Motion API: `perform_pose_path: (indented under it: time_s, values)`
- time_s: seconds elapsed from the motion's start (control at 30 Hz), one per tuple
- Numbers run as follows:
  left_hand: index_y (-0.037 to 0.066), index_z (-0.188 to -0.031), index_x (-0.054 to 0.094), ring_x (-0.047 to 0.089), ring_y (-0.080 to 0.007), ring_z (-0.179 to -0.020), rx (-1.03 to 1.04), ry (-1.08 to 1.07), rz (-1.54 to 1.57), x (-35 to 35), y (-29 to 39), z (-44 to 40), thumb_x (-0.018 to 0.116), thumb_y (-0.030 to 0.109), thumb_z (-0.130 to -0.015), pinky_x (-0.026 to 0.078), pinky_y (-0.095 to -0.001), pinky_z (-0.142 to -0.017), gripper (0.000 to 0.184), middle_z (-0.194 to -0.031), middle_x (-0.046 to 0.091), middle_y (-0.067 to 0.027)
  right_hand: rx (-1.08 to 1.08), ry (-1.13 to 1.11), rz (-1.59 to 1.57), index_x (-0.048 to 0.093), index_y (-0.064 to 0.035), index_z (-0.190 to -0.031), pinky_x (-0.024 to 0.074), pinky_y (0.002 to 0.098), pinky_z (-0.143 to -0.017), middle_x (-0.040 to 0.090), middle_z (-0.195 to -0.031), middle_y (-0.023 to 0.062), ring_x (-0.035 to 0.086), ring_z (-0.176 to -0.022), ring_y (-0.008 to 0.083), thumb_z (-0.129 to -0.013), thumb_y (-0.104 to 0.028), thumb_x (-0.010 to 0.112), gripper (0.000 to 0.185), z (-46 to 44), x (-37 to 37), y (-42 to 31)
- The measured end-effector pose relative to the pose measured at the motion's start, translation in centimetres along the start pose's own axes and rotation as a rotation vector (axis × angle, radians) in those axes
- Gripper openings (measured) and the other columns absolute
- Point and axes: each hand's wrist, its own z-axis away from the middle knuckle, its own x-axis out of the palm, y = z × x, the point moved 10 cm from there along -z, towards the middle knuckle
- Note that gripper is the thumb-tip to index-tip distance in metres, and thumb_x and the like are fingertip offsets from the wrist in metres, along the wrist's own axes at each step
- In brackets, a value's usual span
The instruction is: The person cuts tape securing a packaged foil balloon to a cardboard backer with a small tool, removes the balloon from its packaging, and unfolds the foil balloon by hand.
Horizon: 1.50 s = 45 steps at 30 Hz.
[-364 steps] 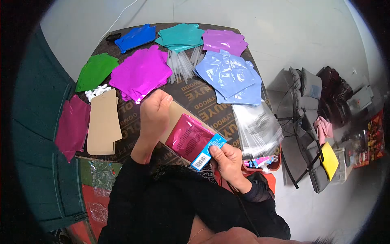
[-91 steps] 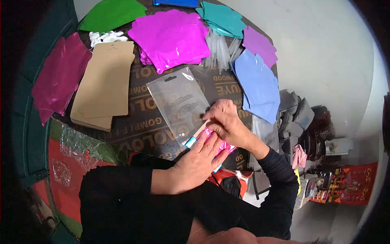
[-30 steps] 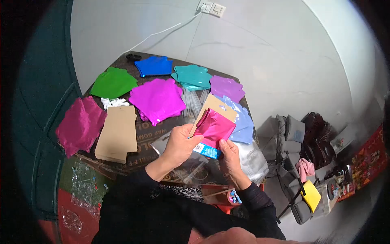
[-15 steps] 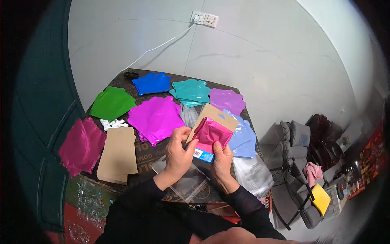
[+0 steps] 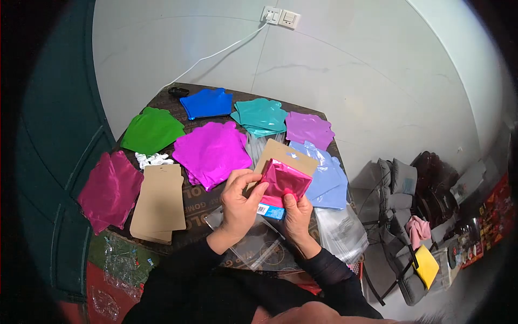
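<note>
My right hand (image 5: 298, 217) grips the lower right of a tan card (image 5: 302, 161), its thumb on the folded pink foil piece (image 5: 286, 181) that lies on the card. A blue label (image 5: 274, 211) with a barcode shows below the foil. My left hand (image 5: 240, 201) is at the card's left edge, thumb and fingertips closing on the card and foil. Under my forearms a clear plastic bag (image 5: 259, 245) lies on the dark table (image 5: 202, 200). Left of my hands is a stack of tan cards (image 5: 157, 202).
Foil stacks lie around the table: magenta (image 5: 211, 153), green (image 5: 152, 129), blue (image 5: 208, 103), teal (image 5: 261, 116), purple (image 5: 309, 129), light blue (image 5: 330, 186) and dark pink (image 5: 109, 193). Clear bags (image 5: 341, 232) are at the right. A grey chair (image 5: 396, 216) stands beyond.
Earlier, both hands worked low over the table beside the clear bag; now they hold the card with pink foil raised. Over the last half second the hands and card have barely moved.
</note>
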Motion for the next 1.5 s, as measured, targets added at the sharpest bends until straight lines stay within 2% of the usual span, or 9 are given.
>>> perform_pose_path:
  time_s: [0.2, 0.33, 0.5, 0.67, 0.87, 1.03, 1.17, 1.5]
  values:
    - [0.0, -0.097, 0.066, 0.057, -0.0186, -0.082, -0.086, 0.013, 0.088, -0.2, -0.8, -0.2, 0.072, 0.0, -0.08, 0.047, -0.0282, -0.075, 0.019, -0.095, 0.062, -0.0064, 0.001, -0.035, 0.0, 0.064, -0.0006, -0.116, 0.0499, 0.0237, -0.08, 0.069, -0.104, 0.0051, 0.061, -0.085, 0.0107, -0.096, -0.013, 0.065, 0.023, 0.0, 0.3, 0.2]
    - [-0.001, -0.095, 0.066, 0.055, -0.0169, -0.078, -0.219, -0.022, 0.174, 0.2, -3.3, 0.4, 0.072, 0.0, -0.08, 0.046, -0.0265, -0.072, 0.017, -0.092, 0.06, -0.0058, 0.01, -0.07, 0.065, 0.064, -0.0006, -0.115, 0.0494, 0.0235, -0.078, 0.069, -0.103, 0.0049, 0.06, -0.084, 0.0102, -0.096, -0.014, 0.065, 0.023, 0.0, 0.3, 0.6]
    - [-0.006, -0.095, 0.065, 0.052, -0.0105, -0.075, -0.26, -0.097, 0.173, 0.4, -3.5, 0.6, 0.066, -0.004, -0.086, 0.043, -0.0207, -0.07, 0.009, -0.092, 0.058, -0.0038, 0.06, -0.088, 0.093, 0.064, -0.0009, -0.114, 0.0489, 0.0233, -0.078, 0.069, -0.101, 0.005, 0.06, -0.083, 0.0097, -0.096, -0.014, 0.065, 0.022, 0.0, 0.3, 1.2]
    - [-0.007, -0.088, 0.065, 0.05, -0.01, -0.072, -0.254, -0.129, 0.122, 0.4, -3.5, 0.6, 0.063, -0.004, -0.088, 0.04, -0.0213, -0.066, 0.003, -0.088, 0.056, -0.0029, 0.061, -0.082, 0.068, 0.065, 0.0001, -0.109, 0.0463, 0.022, -0.071, 0.067, -0.093, 0.0023, 0.055, -0.077, 0.0082, -0.098, -0.015, 0.062, 0.019, 0.0, 0.7, 1.0]
    - [-0.006, -0.081, 0.064, 0.049, -0.0147, -0.067, -0.343, -0.118, 0.186, 0.1, -4.8, 0.8, 0.064, 0.001, -0.086, 0.041, -0.0278, -0.063, 0.009, -0.078, 0.055, -0.0039, 0.051, -0.122, 0.064, 0.065, -0.0001, -0.109, 0.0453, 0.0215, -0.069, 0.066, -0.091, 0.0014, 0.054, -0.075, 0.0076, -0.1, -0.016, 0.059, 0.02, 0.2, 1.0, 0.7]
    - [-0.006, -0.079, 0.063, 0.048, -0.0155, -0.064, -0.428, -0.216, 0.057, 0.2, -6.6, 1.0, 0.063, 0.003, -0.087, 0.04, -0.0292, -0.061, 0.012, -0.074, 0.054, -0.0045, 0.078, -0.112, 0.039, 0.064, -0.0006, -0.111, 0.0436, 0.0206, -0.069, 0.064, -0.089, 0.0003, 0.052, -0.073, 0.0064, -0.101, -0.02, 0.059, 0.023, 0.4, 1.0, 1.0]
    - [-0.007, -0.077, 0.062, 0.047, -0.0166, -0.062, -0.58, -0.246, -0.021, -0.1, -6.9, 1.4, 0.063, 0.006, -0.087, 0.041, -0.0306, -0.06, 0.016, -0.072, 0.055, -0.0058, 0.082, -0.135, 0.086, 0.064, -0.0004, -0.11, 0.043, 0.02, -0.069, 0.064, -0.089, 0.0002, 0.051, -0.073, 0.0063, -0.102, -0.021, 0.057, 0.023, 0.6, 1.0, 0.9]
    - [-0.007, -0.078, 0.061, 0.048, -0.0184, -0.063, -0.507, -0.264, -0.051, -0.3, -6.9, 1.3, 0.062, 0.006, -0.088, 0.042, -0.0317, -0.061, 0.016, -0.076, 0.056, -0.0077, 0.07, -0.126, 0.028, 0.065, -0.0003, -0.109, 0.0442, 0.02, -0.071, 0.065, -0.091, 0.0005, 0.052, -0.075, 0.0063, -0.1, -0.017, 0.06, 0.02, 0.4, 1.7, -0.1]
